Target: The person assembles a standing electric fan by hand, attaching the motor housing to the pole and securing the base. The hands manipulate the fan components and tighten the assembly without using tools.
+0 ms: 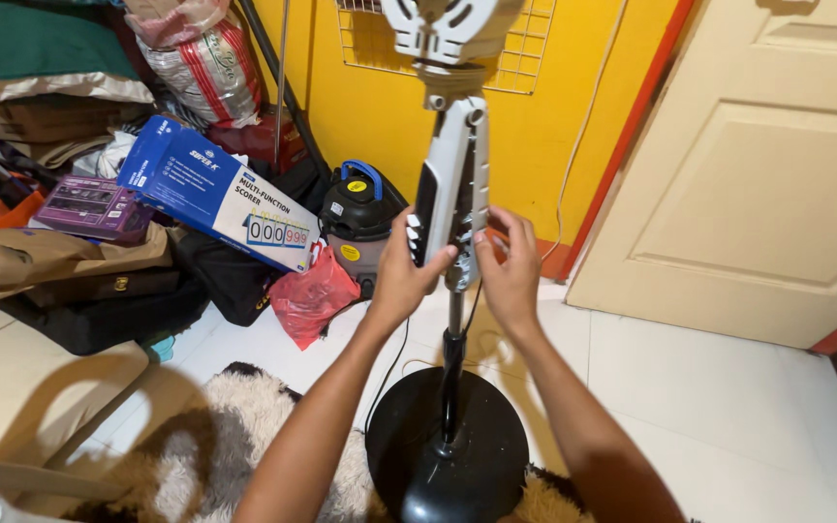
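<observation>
Black and round, the fan base [448, 455] sits closest, at 6 o'clock, resting partly on a shaggy cream rug [244, 426] and partly on the white tile floor [709, 387]. From its middle a thin dark pole [452, 358] rises straight up to the white and grey control column [454, 184] of the stand fan.

Both hands are on that column. The left hand [401, 276] wraps its lower part from the 9 o'clock side, thumb laid across the dark button panel, grip closed on the column. The right hand [512, 271] presses in from 3 o'clock, fingers curled against the column's edge, its grip likewise closed on it. So the column stands between the two palms, touching both, upright with a slight lean.

Above, at 12 o'clock, the white motor mount [448, 34] tops the column, in front of a wire grid [525, 48] hung on the yellow wall [370, 107].

At 10 o'clock lies a blue and white box [210, 189], beside a black vacuum with a blue handle [360, 208] and a red plastic bag [312, 295]. A cream door [758, 165] fills 2 o'clock.
</observation>
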